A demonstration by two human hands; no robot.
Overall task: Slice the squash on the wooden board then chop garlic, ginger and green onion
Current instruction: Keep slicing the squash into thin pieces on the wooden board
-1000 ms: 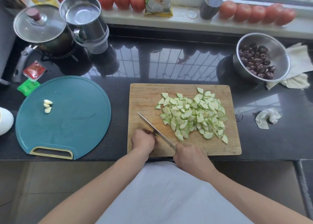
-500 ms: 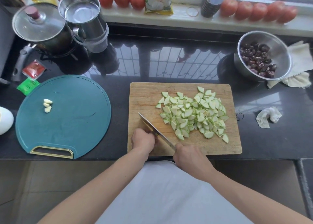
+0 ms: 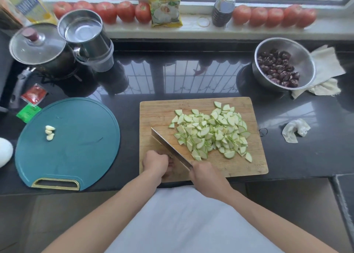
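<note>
While slicing: right hand (image 3: pixel 206 176) is gripping the cleaver (image 3: pixel 168 149).
Left hand (image 3: pixel 156 161): curling on something hidden on the wooden board (image 3: pixel 153 111).
Squash slices (image 3: pixel 212 131): lying at frame centre.

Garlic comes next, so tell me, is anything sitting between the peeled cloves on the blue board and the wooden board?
Nothing visible does. The garlic cloves lie on the round blue board, and only bare blue surface and a strip of dark counter separate them from the wooden board.

Garlic cloves (image 3: pixel 50 132) on round board (image 3: pixel 76 157), left of wooden board (image 3: pixel 153 114)
</note>
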